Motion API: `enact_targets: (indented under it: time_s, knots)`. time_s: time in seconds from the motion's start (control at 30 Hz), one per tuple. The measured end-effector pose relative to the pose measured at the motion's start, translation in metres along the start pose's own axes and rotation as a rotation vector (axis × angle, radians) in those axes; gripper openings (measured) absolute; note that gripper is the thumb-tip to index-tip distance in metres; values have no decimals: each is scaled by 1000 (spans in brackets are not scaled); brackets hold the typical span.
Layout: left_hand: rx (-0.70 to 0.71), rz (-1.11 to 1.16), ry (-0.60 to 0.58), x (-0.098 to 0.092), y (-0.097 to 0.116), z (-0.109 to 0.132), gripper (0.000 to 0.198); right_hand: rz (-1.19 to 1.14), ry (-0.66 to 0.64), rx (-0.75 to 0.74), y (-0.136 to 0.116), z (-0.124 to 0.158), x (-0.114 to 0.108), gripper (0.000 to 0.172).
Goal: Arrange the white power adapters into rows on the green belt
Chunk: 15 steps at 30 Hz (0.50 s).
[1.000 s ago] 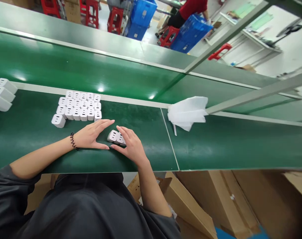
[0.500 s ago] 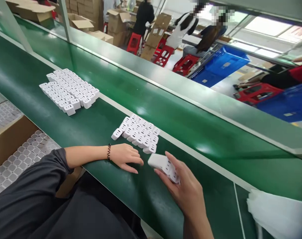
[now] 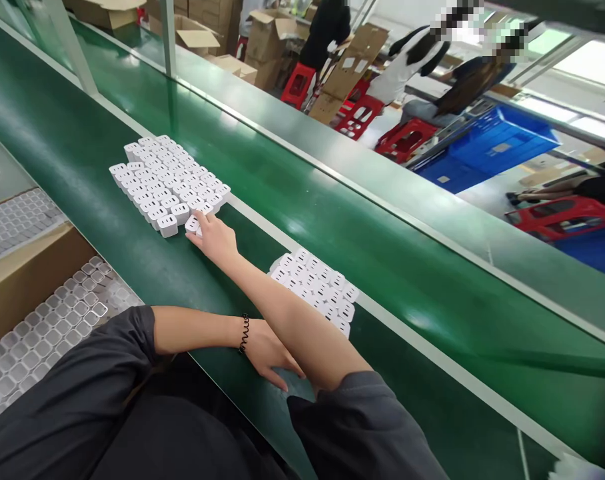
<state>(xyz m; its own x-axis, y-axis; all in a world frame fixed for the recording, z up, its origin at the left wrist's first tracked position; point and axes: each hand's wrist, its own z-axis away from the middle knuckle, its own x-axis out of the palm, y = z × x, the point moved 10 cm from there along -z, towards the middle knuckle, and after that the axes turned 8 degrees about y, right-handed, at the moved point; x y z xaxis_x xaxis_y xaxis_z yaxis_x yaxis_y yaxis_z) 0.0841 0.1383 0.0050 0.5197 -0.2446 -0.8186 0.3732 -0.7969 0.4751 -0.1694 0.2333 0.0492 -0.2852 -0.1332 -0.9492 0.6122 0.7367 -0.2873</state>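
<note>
My right hand (image 3: 216, 239) reaches across my left arm to the larger group of white USB chargers (image 3: 167, 175) on the green belt. Its fingers close around white chargers (image 3: 192, 225) at the near right edge of that group; how many is hidden by the hand. The slotted faces of the grouped chargers point up. Below my right forearm, my left hand (image 3: 270, 350) lies on the belt with fingers apart and nothing in it. A smaller group of the same chargers (image 3: 316, 283) stands to the right, partly covered by my right forearm.
A carton (image 3: 42, 273) beside the belt at left borders trays of clear-walled square cells (image 3: 57, 320). Across the belt are a metal post (image 3: 168, 40), cardboard boxes (image 3: 270, 40), red stools (image 3: 360, 117), blue crates (image 3: 497, 143) and several seated people.
My right hand has swung from the lower right to the larger group, carrying chargers. My left hand stays on the belt, still open. The view has shifted left.
</note>
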Motion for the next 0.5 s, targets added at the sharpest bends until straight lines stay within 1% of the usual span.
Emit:
enact_targets:
  time_s: [0.07, 0.1, 0.13, 0.2, 0.27, 0.37, 0.4, 0.5]
  knots:
    - [202, 131, -36, 5, 20, 3, 34, 24, 2, -6, -4, -1, 9, 56]
    - [248, 175, -45, 8, 24, 5, 32, 34, 1, -3, -6, -1, 12, 55]
    - [242, 204, -51, 10, 22, 6, 31, 42, 0, -1, -7, -1, 14, 54]
    - [180, 234, -75, 18, 15, 7, 32, 50, 10, 0, -9, -1, 15, 54]
    - [142, 238, -94, 23, 11, 8, 35, 58, 28, -2, -10, -1, 12, 59]
    - [157, 197, -87, 21, 12, 9, 37, 78, 33, -10, -8, 2, 6, 70]
    - [171, 174, -87, 21, 14, 8, 39, 93, 29, -19, -6, 4, 4, 71]
    - [200, 117, -89, 20, 15, 8, 45, 133, 10, -65, -3, 8, 2, 64]
